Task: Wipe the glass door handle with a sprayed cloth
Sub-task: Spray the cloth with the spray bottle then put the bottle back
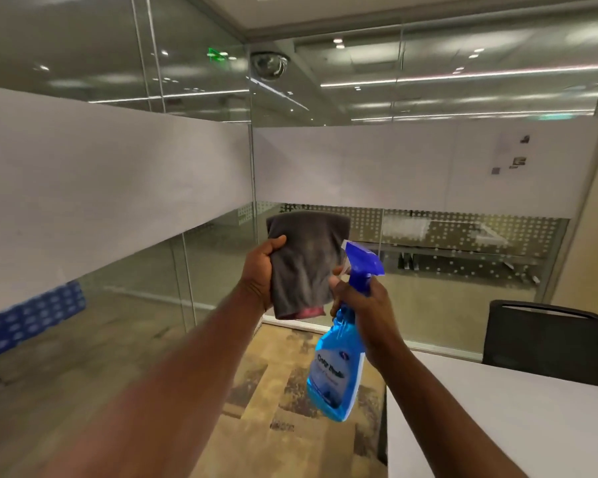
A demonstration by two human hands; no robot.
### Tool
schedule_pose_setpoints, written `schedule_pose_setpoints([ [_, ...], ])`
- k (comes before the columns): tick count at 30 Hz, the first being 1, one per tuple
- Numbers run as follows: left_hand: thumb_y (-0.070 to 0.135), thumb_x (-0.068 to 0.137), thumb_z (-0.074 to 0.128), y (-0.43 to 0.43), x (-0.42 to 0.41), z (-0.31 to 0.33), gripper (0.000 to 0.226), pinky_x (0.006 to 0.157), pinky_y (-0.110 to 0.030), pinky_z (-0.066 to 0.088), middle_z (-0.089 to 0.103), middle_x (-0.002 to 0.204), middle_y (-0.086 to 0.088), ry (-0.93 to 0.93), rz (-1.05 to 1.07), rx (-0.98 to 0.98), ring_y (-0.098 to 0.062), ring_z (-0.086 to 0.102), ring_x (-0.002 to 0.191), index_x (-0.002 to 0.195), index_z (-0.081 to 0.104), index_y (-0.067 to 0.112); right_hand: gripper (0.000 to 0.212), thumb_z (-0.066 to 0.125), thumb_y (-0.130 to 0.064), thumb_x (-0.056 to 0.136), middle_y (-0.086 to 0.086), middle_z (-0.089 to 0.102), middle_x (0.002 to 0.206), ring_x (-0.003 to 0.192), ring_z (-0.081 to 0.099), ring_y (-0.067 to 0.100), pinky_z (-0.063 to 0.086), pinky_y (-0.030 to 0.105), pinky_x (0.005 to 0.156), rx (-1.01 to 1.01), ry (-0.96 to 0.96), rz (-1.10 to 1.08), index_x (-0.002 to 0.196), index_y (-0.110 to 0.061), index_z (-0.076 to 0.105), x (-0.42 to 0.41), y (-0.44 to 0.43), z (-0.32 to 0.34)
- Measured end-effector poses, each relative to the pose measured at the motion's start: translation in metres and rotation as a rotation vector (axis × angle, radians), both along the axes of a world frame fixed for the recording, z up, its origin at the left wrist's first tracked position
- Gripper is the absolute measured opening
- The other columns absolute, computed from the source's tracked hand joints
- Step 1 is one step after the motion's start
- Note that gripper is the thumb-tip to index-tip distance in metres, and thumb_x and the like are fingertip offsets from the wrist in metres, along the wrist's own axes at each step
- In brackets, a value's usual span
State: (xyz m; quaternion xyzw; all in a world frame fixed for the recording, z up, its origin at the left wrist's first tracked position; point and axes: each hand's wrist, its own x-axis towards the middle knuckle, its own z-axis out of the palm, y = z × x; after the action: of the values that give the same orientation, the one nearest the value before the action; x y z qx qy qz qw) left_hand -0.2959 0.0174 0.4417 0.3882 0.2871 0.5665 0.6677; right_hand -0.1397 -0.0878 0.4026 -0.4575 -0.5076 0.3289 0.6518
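Now left hand (pixel 261 274) grips cloth (pixel 306 262) beside right hand's (pixel 361 305) spray bottle (pixel 339 370).

Plenty of open air over the carpet (pixel 249 384) ahead. Glass walls (pixel 411 257) box in the front and left, probably close; desk (pixel 497 419) and black chair (pixel 546 343) crowd the right.

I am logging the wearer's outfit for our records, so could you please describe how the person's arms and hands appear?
Both forearms are bare, with no sleeves in view. The left hand and right hand wear no gloves, and no watch, ring or bracelet is visible.
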Motion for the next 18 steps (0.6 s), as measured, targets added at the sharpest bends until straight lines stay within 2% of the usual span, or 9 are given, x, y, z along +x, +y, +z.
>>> schedule_pose_setpoints([
  [4, 0.03, 0.095, 0.061, -0.004, -0.015, 0.002, 0.047, 0.084, -0.044, 0.058, 0.068, 0.124, -0.022, 0.032, 0.034, 0.012, -0.035, 0.069, 0.098, 0.13, 0.06, -0.002, 0.03, 0.068, -0.036, 0.095, 0.006, 0.061, 0.067, 0.06, 0.061, 0.022, 0.053, 0.032, 0.061, -0.03, -0.047, 0.046, 0.084, -0.009, 0.061, -0.018, -0.007, 0.009],
  [7, 0.029, 0.094, 0.063, -0.006, -0.024, 0.004, 0.047, 0.079, -0.042, 0.059, 0.069, 0.123, -0.022, 0.037, 0.046, 0.031, -0.034, 0.07, 0.095, 0.13, 0.06, -0.002, 0.039, 0.069, -0.039, 0.094, 0.004, 0.062, 0.065, 0.055, 0.063, 0.015, 0.054, 0.028, 0.059, -0.077, -0.119, 0.002, 0.093, -0.001, 0.064, -0.028, -0.01, 0.013],
  [13, 0.027, 0.094, 0.064, -0.008, -0.034, 0.008, 0.049, 0.078, -0.042, 0.059, 0.067, 0.127, -0.024, 0.025, 0.074, 0.061, -0.036, 0.07, 0.099, 0.132, 0.058, -0.003, 0.032, 0.067, -0.042, 0.094, 0.0, 0.065, 0.061, 0.044, 0.06, 0.001, 0.045, 0.011, 0.048, -0.069, -0.364, -0.119, 0.082, -0.013, 0.062, -0.039, -0.023, 0.02],
  [18, 0.029, 0.092, 0.066, -0.006, -0.035, 0.004, 0.05, 0.084, -0.045, 0.057, 0.067, 0.128, -0.024, 0.022, 0.059, 0.059, -0.038, 0.069, 0.103, 0.131, 0.059, -0.002, 0.031, 0.066, -0.044, 0.095, -0.001, 0.065, 0.061, 0.044, 0.06, -0.002, 0.045, 0.015, 0.053, -0.089, -0.423, -0.187, 0.081, -0.017, 0.059, -0.042, -0.028, 0.024],
])
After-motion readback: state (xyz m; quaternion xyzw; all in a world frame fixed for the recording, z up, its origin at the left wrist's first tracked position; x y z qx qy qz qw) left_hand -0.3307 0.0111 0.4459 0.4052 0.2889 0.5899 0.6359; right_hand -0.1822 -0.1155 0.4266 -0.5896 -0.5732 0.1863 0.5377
